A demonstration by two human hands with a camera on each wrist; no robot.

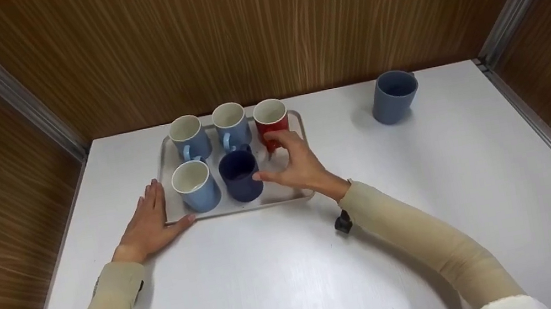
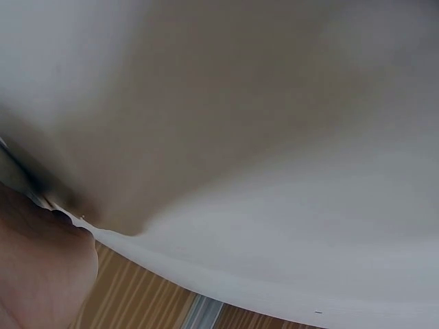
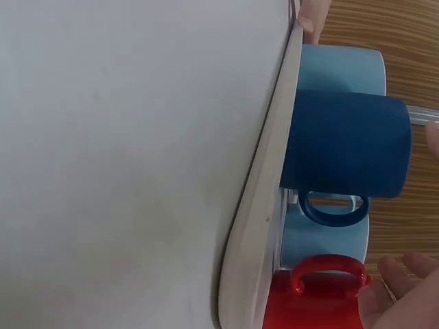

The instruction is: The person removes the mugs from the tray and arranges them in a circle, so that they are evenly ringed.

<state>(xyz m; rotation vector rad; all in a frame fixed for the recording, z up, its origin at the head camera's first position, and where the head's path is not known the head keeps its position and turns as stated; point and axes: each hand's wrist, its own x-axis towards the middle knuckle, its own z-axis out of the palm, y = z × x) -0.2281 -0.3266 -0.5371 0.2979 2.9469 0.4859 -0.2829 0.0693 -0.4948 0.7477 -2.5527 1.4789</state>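
Note:
Flat fingers of my left hand [image 1: 151, 228] lie along the left edge of a light tray [image 1: 282, 193], the thumb at its front edge. Over the tray's right part, my right hand [image 1: 297, 165] is spread, with a gap between thumb and fingers. Its thumb is near the rim of the navy mug [image 1: 242, 182]; its fingertips are by the handle of the red mug [image 1: 273, 121]. In the right wrist view that thumb [image 3: 433, 140] shows apart from the navy mug. Light blue mugs stand front left [image 1: 199, 192], back left [image 1: 191, 137] and back middle [image 1: 233, 128].
A grey-blue mug [image 1: 394, 101] stands off the tray at the back right of the white table [image 1: 252, 281]. Wood-patterned panels [image 1: 254, 29] rise at the back and both sides. The left wrist view mostly shows blurred table surface.

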